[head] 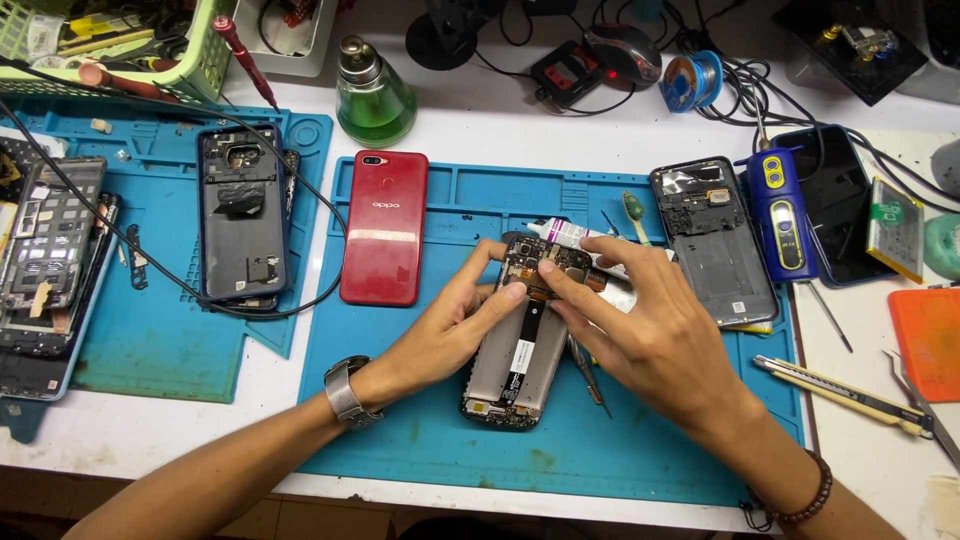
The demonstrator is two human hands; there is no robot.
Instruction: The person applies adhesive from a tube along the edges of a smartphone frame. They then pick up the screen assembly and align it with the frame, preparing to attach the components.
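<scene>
My left hand point(455, 320) and my right hand point(640, 320) both rest on the opened phone point(520, 350) lying on the blue mat point(600, 450), fingers half curled, thumbs and forefingers pressing its upper end between them. Just past my left fingertips lies a red phone back point(384, 228); behind my right hand sit a glue tube point(570, 232) and an empty phone frame point(712, 240).

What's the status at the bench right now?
Both hands, left hand and right hand, on the opened phone, fingertips at its top. Glue tube just behind. Tweezers alongside.
</scene>
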